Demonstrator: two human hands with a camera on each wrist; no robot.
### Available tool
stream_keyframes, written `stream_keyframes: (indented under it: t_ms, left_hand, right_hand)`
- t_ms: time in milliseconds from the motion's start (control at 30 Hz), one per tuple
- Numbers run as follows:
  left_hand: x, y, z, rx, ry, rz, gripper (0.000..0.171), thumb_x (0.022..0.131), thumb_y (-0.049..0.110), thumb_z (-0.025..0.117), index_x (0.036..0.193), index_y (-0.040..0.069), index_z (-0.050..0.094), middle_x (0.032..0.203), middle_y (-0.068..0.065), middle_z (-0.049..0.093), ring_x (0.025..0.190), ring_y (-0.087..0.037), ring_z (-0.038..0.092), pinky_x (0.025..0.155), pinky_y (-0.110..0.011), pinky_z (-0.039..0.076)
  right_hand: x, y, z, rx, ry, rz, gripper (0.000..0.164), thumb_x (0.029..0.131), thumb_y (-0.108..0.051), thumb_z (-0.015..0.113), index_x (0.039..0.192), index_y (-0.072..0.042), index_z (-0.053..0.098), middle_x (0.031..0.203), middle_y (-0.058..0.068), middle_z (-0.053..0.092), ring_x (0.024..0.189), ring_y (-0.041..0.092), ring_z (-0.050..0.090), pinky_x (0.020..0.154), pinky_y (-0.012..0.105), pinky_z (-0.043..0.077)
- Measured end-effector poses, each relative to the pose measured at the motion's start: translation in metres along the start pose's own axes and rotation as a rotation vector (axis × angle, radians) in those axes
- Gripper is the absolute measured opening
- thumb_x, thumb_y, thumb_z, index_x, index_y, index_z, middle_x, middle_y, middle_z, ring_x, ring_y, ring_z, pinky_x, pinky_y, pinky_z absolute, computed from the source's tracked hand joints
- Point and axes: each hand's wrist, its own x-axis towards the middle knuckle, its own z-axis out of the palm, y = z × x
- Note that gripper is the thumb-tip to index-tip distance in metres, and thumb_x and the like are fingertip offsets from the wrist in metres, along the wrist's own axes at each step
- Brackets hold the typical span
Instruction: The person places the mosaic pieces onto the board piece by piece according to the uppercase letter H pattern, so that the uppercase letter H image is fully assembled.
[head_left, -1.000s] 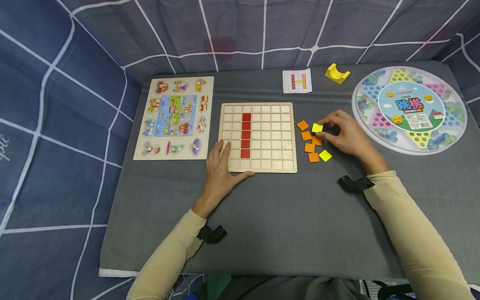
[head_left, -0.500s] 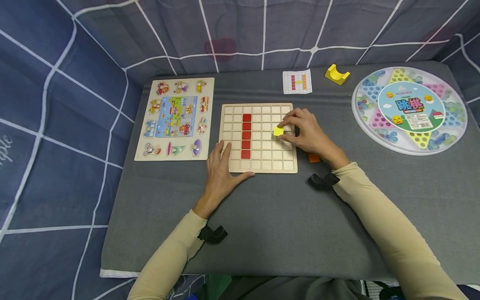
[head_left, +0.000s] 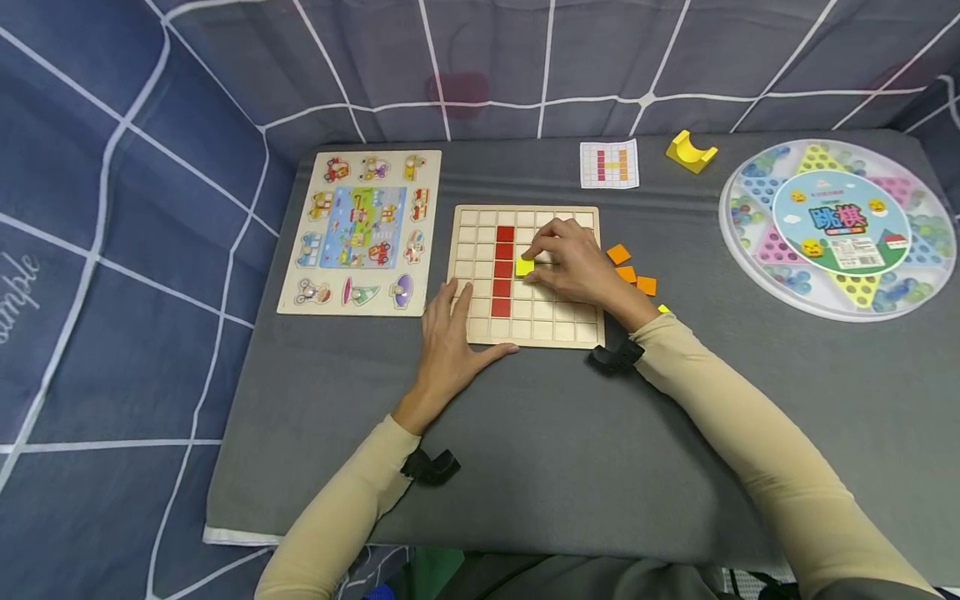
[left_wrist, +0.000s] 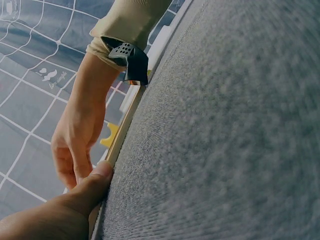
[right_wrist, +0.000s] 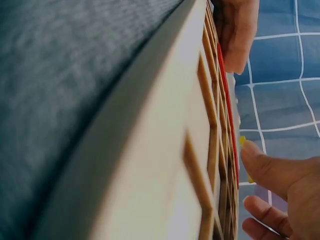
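A wooden grid board [head_left: 565, 332] lies on the grey table, with a column of red square tiles [head_left: 502, 287] set in its cells. My right hand [head_left: 573, 265] pinches a yellow square tile [head_left: 524, 267] over the cell just right of the red column's middle. Whether the tile touches the board I cannot tell. My left hand [head_left: 448, 343] rests at the board's near left corner, fingers extended on the left side and thumb along the near edge. In the right wrist view, a bit of the yellow tile [right_wrist: 243, 140] shows at the thumb of my right hand [right_wrist: 287, 182].
Orange tiles [head_left: 618, 254] and one partly hidden yellow tile [head_left: 663, 309] lie right of the board. A pattern card [head_left: 609, 165] and a yellow arch block [head_left: 690, 152] sit behind. A picture puzzle [head_left: 360, 233] is left; a round game box [head_left: 836, 229] is right.
My right hand has picked the yellow tile up from the loose tiles and carried it left over the board to beside the red column. My left hand has stayed in place.
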Motion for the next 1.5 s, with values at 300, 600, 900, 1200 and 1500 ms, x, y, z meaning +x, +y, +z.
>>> stream_keyframes:
  t_ms: [300, 600, 900, 1200, 1500]
  left_hand:
    - [0.0006, 0.0011, 0.0003, -0.003, -0.007, -0.003, 0.111, 0.062, 0.053, 0.089, 0.147, 0.001, 0.039, 0.151, -0.023, 0.034, 0.142, -0.041, 0.029, 0.112, -0.06, 0.023]
    - [0.0004, 0.0002, 0.0015, -0.007, 0.006, 0.005, 0.11, 0.062, 0.052, 0.089, 0.146, 0.0, 0.04, 0.15, -0.024, 0.035, 0.141, -0.042, 0.03, 0.111, -0.06, 0.023]
    - [0.0009, 0.0013, -0.0011, 0.001, -0.003, -0.007, 0.111, 0.062, 0.055, 0.088, 0.147, 0.002, 0.04, 0.151, -0.022, 0.035, 0.142, -0.039, 0.03, 0.112, -0.058, 0.024]
    - [0.0014, 0.0017, -0.0011, 0.001, -0.009, -0.002, 0.111, 0.063, 0.055, 0.088, 0.147, 0.001, 0.04, 0.151, -0.022, 0.035, 0.143, -0.039, 0.029, 0.112, -0.058, 0.023]
    - [0.0006, 0.0002, -0.0005, -0.016, 0.004, 0.008, 0.11, 0.062, 0.054, 0.088, 0.146, 0.001, 0.041, 0.151, -0.023, 0.035, 0.142, -0.04, 0.029, 0.112, -0.059, 0.024]
  right_hand:
    - [0.0, 0.0034, 0.0042, 0.02, 0.004, -0.009, 0.026, 0.08, -0.024, 0.082, 0.102, -0.011, 0.075, 0.112, 0.009, 0.061, 0.105, 0.03, 0.05, 0.096, 0.049, 0.034]
    - [-0.0002, 0.0042, 0.0075, 0.026, -0.006, -0.001, 0.025, 0.082, -0.024, 0.08, 0.102, -0.01, 0.075, 0.114, 0.009, 0.061, 0.104, 0.03, 0.05, 0.093, 0.05, 0.035]
    - [0.0022, 0.002, 0.0084, 0.025, -0.018, 0.053, 0.027, 0.079, -0.026, 0.083, 0.101, -0.013, 0.075, 0.115, 0.007, 0.059, 0.108, 0.03, 0.05, 0.095, 0.05, 0.034]
    - [0.0016, 0.0004, 0.0079, 0.02, -0.037, 0.079, 0.029, 0.078, -0.026, 0.084, 0.103, -0.013, 0.074, 0.117, 0.008, 0.058, 0.113, 0.03, 0.049, 0.096, 0.05, 0.033]
    - [-0.0075, 0.0057, -0.0001, 0.069, -0.034, 0.001, 0.036, 0.079, -0.024, 0.083, 0.112, -0.012, 0.071, 0.118, 0.009, 0.059, 0.113, 0.03, 0.047, 0.095, 0.049, 0.032]
